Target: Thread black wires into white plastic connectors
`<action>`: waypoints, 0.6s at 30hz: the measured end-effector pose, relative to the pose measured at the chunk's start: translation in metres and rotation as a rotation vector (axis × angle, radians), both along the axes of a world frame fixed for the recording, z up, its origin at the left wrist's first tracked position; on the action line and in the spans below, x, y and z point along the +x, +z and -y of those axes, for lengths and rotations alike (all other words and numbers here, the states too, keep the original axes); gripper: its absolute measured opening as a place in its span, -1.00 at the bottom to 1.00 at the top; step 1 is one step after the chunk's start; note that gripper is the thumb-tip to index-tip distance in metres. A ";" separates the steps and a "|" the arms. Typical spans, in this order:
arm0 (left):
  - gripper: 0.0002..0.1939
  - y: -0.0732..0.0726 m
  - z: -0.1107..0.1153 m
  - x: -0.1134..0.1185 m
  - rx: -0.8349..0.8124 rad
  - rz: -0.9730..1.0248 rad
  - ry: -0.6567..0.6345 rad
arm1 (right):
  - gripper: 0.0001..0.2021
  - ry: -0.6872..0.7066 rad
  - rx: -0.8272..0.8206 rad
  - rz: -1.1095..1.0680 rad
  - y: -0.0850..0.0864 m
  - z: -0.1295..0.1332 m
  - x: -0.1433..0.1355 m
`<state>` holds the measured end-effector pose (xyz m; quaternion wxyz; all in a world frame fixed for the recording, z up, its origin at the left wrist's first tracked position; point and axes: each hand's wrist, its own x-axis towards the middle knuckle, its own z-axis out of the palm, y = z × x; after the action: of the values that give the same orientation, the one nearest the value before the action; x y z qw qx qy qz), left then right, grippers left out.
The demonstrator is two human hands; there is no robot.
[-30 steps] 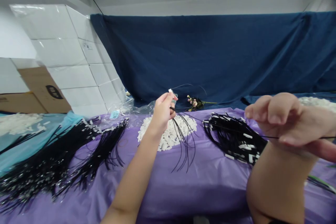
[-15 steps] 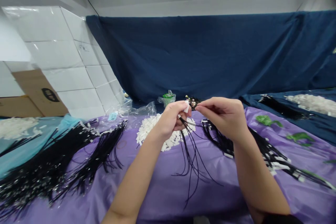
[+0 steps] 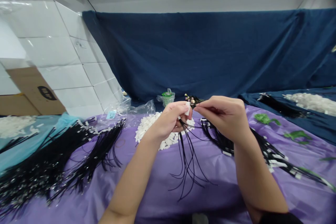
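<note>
My left hand (image 3: pixel 172 119) is closed round several thin black cords (image 3: pixel 187 161), which hang below it over the purple cloth. A small white piece (image 3: pixel 188 108) stands between its thumb and forefinger. Close beside it on the right, my right hand (image 3: pixel 223 113) is pinched at the white piece's side; what its fingertips hold is too small to make out. Beneath and behind my left hand lies a heap of white pieces (image 3: pixel 147 126).
Bundles of black cords lie on the left (image 3: pixel 52 157) and on the right (image 3: pixel 265 150) of the purple cloth (image 3: pixel 210 196). Behind stand a plastic cup with green items (image 3: pixel 168 97), clear bags (image 3: pixel 141 108) and white boxes (image 3: pixel 70 80). Green leaves (image 3: pixel 298 135) lie at right.
The view has shifted slightly. My right fingertips are a little closer to the white piece, and the hanging cords have swung slightly to the left.
</note>
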<state>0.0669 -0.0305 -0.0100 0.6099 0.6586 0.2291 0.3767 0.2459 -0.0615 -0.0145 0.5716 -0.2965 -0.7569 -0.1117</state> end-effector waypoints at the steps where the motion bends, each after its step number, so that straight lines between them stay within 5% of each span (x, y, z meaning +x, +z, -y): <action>1: -0.75 0.000 0.000 0.000 0.004 -0.008 0.007 | -0.91 -0.011 0.011 0.003 0.000 0.000 0.000; 18: -0.70 -0.001 -0.002 0.000 0.038 -0.098 -0.012 | -0.86 -0.305 0.239 0.261 -0.010 0.004 -0.001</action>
<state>0.0664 -0.0287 -0.0105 0.5873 0.6892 0.2476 0.3445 0.2444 -0.0658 -0.0246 0.4766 -0.3207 -0.7522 -0.3227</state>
